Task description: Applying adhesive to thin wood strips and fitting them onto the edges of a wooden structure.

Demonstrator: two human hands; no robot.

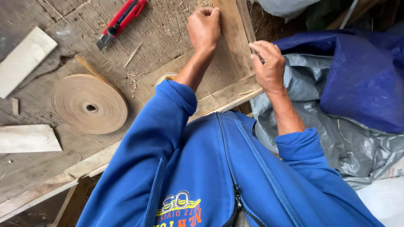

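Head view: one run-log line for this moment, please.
left hand: fist on wooden strip | right hand: pinching at strip edge | veneer roll, red utility knife: untouched on workbench

wooden strip | pale, flat | along worktable's right edge, under both fists

One head-worn camera looks steeply down, close over the person's blue zipped jacket, onto the rough wooden workbench ahead.

We list: rough, matt wooden worktop; matt wood veneer roll; glossy red plastic knife; shiny grey and blue plastic tarp; soft blue cloth sleeves.
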